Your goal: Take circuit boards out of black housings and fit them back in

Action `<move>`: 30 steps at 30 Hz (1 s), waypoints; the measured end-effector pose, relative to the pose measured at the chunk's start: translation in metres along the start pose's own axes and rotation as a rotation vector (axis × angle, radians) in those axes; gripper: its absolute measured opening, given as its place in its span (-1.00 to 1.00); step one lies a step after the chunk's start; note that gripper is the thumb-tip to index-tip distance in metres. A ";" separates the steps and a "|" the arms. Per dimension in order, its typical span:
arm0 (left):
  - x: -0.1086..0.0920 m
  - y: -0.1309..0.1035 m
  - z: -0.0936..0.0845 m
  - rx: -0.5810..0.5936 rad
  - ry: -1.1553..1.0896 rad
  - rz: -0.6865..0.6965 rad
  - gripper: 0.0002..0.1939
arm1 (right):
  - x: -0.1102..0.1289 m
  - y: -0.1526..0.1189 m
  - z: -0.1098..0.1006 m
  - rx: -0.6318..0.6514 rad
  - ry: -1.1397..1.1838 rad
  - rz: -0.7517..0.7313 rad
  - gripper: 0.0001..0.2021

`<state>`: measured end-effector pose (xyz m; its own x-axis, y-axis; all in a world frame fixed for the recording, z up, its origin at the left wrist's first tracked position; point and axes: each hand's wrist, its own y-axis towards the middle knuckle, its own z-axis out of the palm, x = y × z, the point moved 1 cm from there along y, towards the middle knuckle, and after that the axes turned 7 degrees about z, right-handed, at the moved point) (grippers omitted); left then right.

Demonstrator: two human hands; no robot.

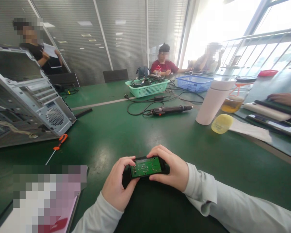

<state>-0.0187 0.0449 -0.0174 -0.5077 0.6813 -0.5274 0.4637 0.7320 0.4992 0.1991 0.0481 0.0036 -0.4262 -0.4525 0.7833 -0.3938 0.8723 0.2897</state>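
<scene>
Between my hands is a small black case with a green circuit board [146, 167] facing up, its solder points and traces showing. My left hand [120, 181] grips the left end, thumb on the near edge and fingers over the far edge. On the right end, my right hand [171, 166] holds it the same way, thumb below and fingers above. The case is just over the green table [99, 142], tilted slightly; whether it touches the top I cannot tell. Parts of its ends are hidden by my fingers.
An open computer case [48, 110] stands at left, by an orange-handled screwdriver [61, 141]. Ahead lie a corded electric screwdriver [171, 110], a green basket [149, 89] of cables and a blue basket [194, 84]. A pink bottle [214, 102] stands right. Several people are around the table.
</scene>
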 end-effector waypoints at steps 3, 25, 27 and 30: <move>-0.006 0.001 0.001 -0.055 -0.047 -0.059 -0.75 | 0.001 0.000 0.000 -0.010 0.015 0.012 -0.62; -0.030 0.006 -0.003 -0.244 -0.465 -0.339 -0.83 | 0.010 -0.002 0.000 0.034 0.205 0.250 -0.62; -0.029 0.006 -0.003 -0.286 -0.470 -0.367 -0.82 | 0.012 -0.001 -0.001 0.032 0.229 0.235 -0.65; -0.029 0.005 -0.005 -0.311 -0.426 -0.391 -0.82 | 0.015 -0.001 -0.003 0.028 0.246 0.205 -0.73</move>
<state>-0.0050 0.0291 0.0039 -0.2342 0.3557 -0.9048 0.0391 0.9334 0.3568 0.1952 0.0414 0.0163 -0.2904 -0.2064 0.9344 -0.3436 0.9338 0.0995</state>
